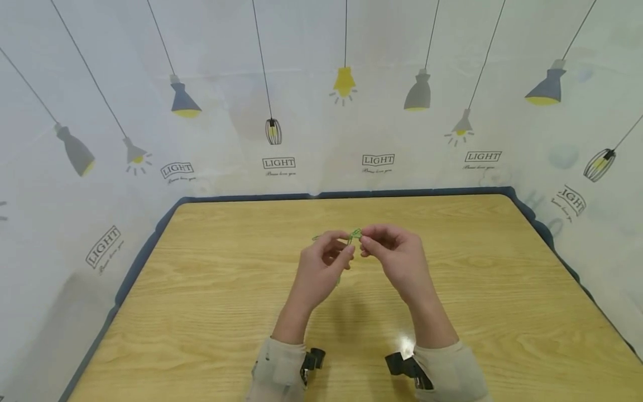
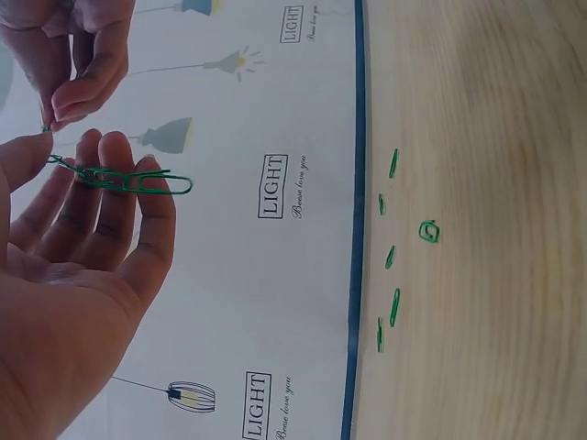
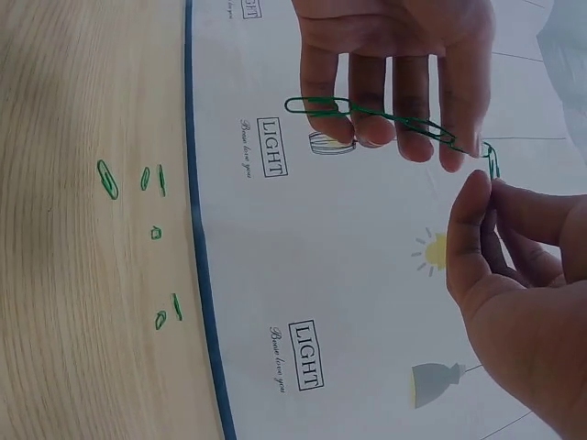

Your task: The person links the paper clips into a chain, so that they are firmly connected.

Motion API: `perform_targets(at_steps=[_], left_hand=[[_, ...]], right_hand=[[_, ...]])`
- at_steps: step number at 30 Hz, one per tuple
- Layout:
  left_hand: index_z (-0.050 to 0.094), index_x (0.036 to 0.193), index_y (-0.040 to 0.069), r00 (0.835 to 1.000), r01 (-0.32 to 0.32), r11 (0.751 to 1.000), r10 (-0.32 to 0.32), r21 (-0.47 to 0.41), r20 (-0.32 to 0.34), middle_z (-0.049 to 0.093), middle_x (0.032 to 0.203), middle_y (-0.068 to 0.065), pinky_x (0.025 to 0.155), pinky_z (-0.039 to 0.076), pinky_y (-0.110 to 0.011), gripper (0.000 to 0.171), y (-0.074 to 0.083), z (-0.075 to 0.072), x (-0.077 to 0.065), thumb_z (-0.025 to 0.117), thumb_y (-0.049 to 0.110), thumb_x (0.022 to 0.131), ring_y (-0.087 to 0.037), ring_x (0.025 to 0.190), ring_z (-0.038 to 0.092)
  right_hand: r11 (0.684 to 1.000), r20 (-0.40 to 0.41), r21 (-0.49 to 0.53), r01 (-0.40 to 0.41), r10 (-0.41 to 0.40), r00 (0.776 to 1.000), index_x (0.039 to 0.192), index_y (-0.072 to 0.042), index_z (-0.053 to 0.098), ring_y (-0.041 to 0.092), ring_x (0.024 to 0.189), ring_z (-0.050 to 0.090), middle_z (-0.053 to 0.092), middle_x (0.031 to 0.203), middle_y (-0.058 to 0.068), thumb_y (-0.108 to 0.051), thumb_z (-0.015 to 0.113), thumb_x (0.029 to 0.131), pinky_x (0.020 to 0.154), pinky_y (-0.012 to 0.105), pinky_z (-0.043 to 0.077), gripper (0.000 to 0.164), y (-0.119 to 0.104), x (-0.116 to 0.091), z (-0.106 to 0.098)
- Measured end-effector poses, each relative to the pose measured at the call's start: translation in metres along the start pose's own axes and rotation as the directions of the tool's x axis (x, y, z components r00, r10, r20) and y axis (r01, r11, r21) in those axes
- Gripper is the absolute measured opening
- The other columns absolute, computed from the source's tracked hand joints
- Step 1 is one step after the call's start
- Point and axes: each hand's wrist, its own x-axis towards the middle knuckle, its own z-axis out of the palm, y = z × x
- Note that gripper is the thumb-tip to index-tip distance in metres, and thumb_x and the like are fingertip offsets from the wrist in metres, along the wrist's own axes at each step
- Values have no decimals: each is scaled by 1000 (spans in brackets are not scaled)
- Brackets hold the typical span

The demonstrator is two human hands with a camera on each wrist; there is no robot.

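Note:
Green paper clips linked into a short chain (image 3: 344,109) run across the fingers of my left hand (image 1: 318,268). The left thumb and a fingertip pinch the chain near one end, and the other links lie along the remaining fingers. Close by on the right, my right hand (image 1: 402,254) pinches a green paper clip (image 3: 493,161) at that end of the chain between thumb and forefinger. Both hands are raised above the table, fingertips nearly meeting. Fingers partly hide where the clips join in the head view.
Several loose green paper clips (image 3: 107,180) lie scattered on the wooden table (image 1: 211,312). A dark blue edge (image 1: 412,192) borders the table's far side. Behind it stands a pale sheet (image 1: 311,44) printed with lamps.

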Motion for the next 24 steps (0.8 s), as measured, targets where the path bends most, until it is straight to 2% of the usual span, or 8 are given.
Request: perform_targets(at_steps=[2,9,12,17,19,24], left_hand=[[69,128,15,1000,-7,1000,7,-7,-1,78,106,-14,72,60,-26,24,1,0,0,64,27,109,-14,81,72],[73,119,10,997,-69,997,68,-23,-48,76,95,-12,63,57,-25,19,0,1,1,62,22,110,-21,75,70],[73,116,8,994,-88,996,87,-16,-65,74,92,-11,65,59,-26,17,-1,1,2,62,20,110,-22,73,69],[73,114,4,990,-108,994,109,11,-94,74,89,-12,67,60,-25,20,-1,0,4,61,20,110,-31,72,70],[73,114,4,987,-111,994,112,17,-113,74,88,-12,67,60,-25,21,0,-1,3,61,20,110,-30,71,70],[73,113,2,985,-98,995,99,14,-141,74,87,-11,67,61,-25,21,-2,-4,3,62,20,109,-13,69,66]], right_hand=[[1000,5,-17,15,-15,1000,114,2,74,15,87,72,73,105,15,-10,71,103,83,25,63,18,0,0,1],[996,9,-87,33,-33,999,113,-1,75,16,87,72,73,106,18,-14,71,103,82,25,62,17,2,0,2],[993,14,-108,38,-36,999,114,-2,76,17,87,72,74,107,19,-14,71,104,82,25,62,17,3,1,2],[991,42,-132,11,-5,999,119,-3,75,18,91,71,73,111,17,-19,71,104,84,25,61,22,-2,8,-2],[991,49,-133,3,4,999,120,-4,74,18,93,71,73,111,15,-23,70,105,86,25,61,24,-7,12,-4],[988,56,-151,25,-16,998,120,-6,74,20,95,71,72,109,11,-30,69,105,88,26,61,28,-18,28,-11]])
